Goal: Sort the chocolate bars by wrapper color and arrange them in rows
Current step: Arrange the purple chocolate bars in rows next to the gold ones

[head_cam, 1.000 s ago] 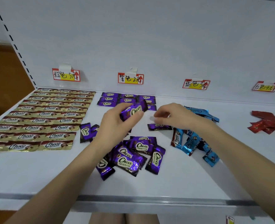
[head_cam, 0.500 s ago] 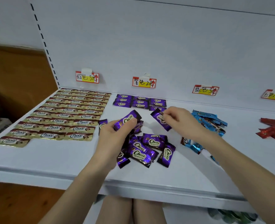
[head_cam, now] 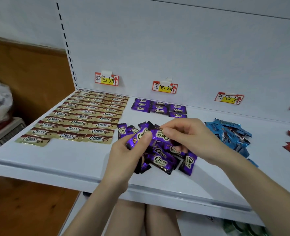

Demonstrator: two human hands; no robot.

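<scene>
A person is sorting purple wrappers on the shelf [head_cam: 64, 155].
The left hand [head_cam: 123, 150] is pinching one bar [head_cam: 138, 136], the right hand [head_cam: 191, 138] a second bar [head_cam: 161, 135], just above the loose pile [head_cam: 161, 160]; rows [head_cam: 159, 107] are lying farther back. Probably light, crinkly, slick: gripping the firm middle, not the crimped ends, seems safest.

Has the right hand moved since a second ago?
Yes. Judged against the loose purple pile, the right hand came left and toward the person, now over the pile beside the left hand.
</scene>
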